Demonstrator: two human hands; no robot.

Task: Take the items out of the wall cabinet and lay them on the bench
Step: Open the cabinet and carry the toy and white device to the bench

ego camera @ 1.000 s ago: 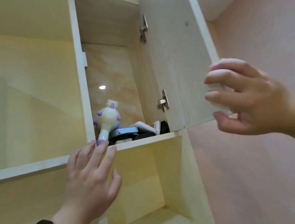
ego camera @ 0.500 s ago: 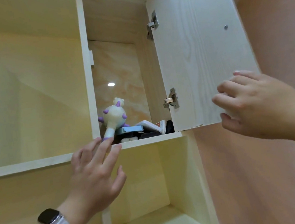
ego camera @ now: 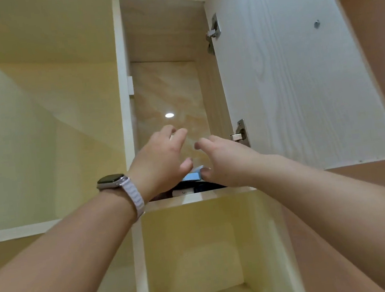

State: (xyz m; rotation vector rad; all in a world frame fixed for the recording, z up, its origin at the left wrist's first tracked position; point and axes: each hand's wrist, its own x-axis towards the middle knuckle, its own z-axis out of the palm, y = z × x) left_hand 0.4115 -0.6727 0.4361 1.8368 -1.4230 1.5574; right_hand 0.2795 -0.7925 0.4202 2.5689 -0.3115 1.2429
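Observation:
The wall cabinet compartment (ego camera: 167, 88) stands open, its door (ego camera: 287, 73) swung out to the right. Both my hands reach into it above the shelf edge (ego camera: 216, 194). My left hand (ego camera: 159, 162), with a watch on the wrist, has its fingers spread and covers the white and purple toy, which is hidden. My right hand (ego camera: 222, 161) is also spread, close beside the left. Between and below them show a blue flat item (ego camera: 191, 176), a dark item (ego camera: 186, 185) and a white item (ego camera: 183, 192) on the shelf. Neither hand visibly grips anything.
An open cubby (ego camera: 47, 139) lies to the left of the compartment and another open cubby (ego camera: 200, 254) below it. A white divider post (ego camera: 122, 81) separates the compartments. Two metal hinges (ego camera: 241, 133) sit on the door's inner edge. A pink wall (ego camera: 381, 74) is on the right.
My right hand left the door edge and moved left into the compartment. My left hand rose from the shelf edge into the compartment, covering the toy. The door swung wider open.

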